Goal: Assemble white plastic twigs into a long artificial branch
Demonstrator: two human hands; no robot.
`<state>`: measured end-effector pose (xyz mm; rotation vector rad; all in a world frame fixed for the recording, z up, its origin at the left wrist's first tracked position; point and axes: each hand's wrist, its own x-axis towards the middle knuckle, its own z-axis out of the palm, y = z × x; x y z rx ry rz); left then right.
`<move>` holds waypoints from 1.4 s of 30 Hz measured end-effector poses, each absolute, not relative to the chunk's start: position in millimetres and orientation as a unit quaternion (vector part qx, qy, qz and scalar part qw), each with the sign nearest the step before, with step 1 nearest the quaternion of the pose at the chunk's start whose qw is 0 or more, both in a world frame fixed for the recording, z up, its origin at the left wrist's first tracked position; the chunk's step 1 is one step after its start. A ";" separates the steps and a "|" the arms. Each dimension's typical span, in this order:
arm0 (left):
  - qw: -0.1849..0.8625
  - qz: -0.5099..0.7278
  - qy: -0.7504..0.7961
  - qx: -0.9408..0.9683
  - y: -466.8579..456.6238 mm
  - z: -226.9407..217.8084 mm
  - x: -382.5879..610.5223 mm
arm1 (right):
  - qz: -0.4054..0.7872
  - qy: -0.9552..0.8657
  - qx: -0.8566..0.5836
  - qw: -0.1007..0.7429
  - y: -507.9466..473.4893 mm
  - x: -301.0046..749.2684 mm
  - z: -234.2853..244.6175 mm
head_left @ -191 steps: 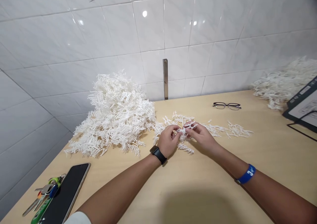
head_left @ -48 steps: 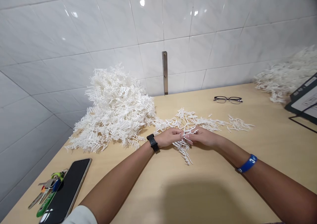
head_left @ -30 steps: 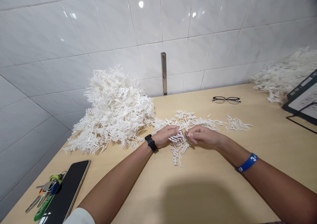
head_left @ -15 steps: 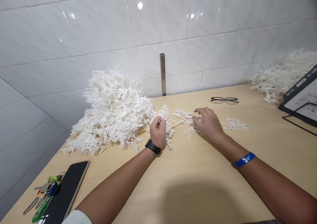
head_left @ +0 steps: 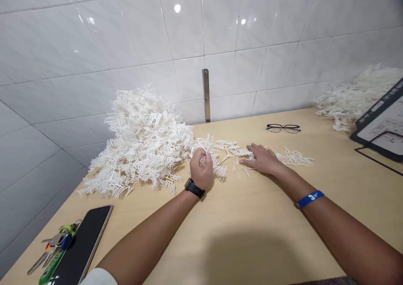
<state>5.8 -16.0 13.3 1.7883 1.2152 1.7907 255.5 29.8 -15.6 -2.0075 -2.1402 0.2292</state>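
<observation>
My left hand [head_left: 201, 167] is closed in a pinch on a white branched plastic sprig [head_left: 204, 143], its forked tips standing up above the fingers. At its left rises a large heap of white plastic sprigs [head_left: 141, 142]. My right hand [head_left: 262, 159] lies low over the table with its fingers spread, touching small white pieces. Between the two hands is a loose white branched stem [head_left: 227, 155] on the tabletop. A small pile of white bits [head_left: 295, 157] sits just right of my right hand.
Keys [head_left: 55, 247] and a phone [head_left: 85, 243] lie at the front left of the wooden table [head_left: 245, 218]. Glasses [head_left: 283, 128] rest toward the back. Another white heap [head_left: 359, 94] and a dark-framed board [head_left: 384, 125] stand at the right. A tiled wall [head_left: 126, 33] borders the back.
My right hand has lowered onto the table, its fingers flattening over the white pieces. The left hand stays nearly in place, and the sprig in it now points upward.
</observation>
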 end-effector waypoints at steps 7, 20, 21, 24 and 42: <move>0.163 0.639 0.445 0.606 -12.6 16.1 5.4 | 0.064 -0.672 -0.732 0.092 42.4 275.5 -16.3; 0.110 0.292 0.544 0.779 -8.6 2.6 6.8 | -0.006 -0.671 -0.675 0.306 1.9 258.4 21.0; 0.091 0.264 0.547 0.789 -8.6 2.4 7.4 | 0.006 -0.667 -0.667 0.332 -0.7 253.1 19.8; 0.057 0.223 0.560 0.795 -6.3 1.9 7.3 | 0.011 -0.656 -0.646 0.390 -5.4 239.5 10.9; 0.221 0.433 0.574 0.659 6.8 -5.4 0.4 | 0.001 -0.849 -0.415 0.327 -36.3 200.3 -0.9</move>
